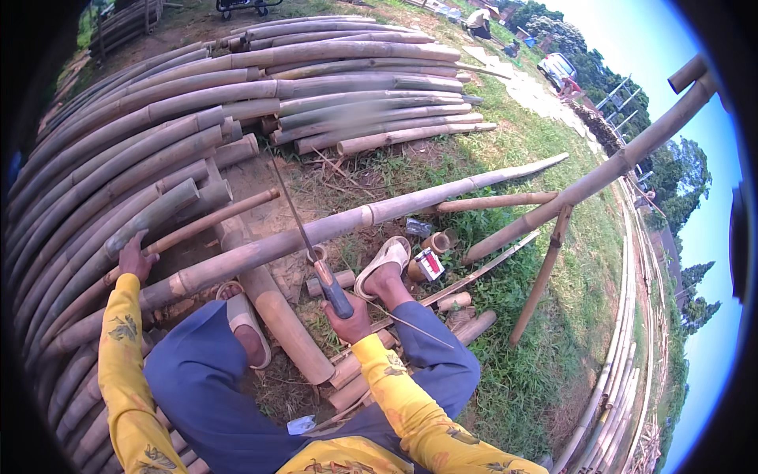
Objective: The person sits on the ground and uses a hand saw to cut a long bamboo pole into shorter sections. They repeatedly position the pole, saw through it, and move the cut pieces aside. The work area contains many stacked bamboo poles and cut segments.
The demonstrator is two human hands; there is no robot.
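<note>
My left hand (136, 259) is closed around a thin brown bamboo pole (229, 212), beside the big stack on the left. My right hand (350, 317), between my knees, grips the dark handle of a long-bladed knife (332, 289). Its narrow blade points up and away, nearly edge-on, so whether it has teeth does not show. Behind the handle, a long thick bamboo pole (339, 223) slants across in front of me, rising to the right. The blade crosses in front of this pole; contact cannot be made out. A short thick bamboo log (280, 316) lies beneath it, between my feet.
Stacked bamboo poles (347, 83) fill the far side and left. At right stands a bamboo frame (584, 193) with a slanted leg. By my right foot are a red-and-white packet (429, 265) and cut bamboo pieces (454, 302). More long poles (608, 395) lie right; a person (479, 22) crouches far off.
</note>
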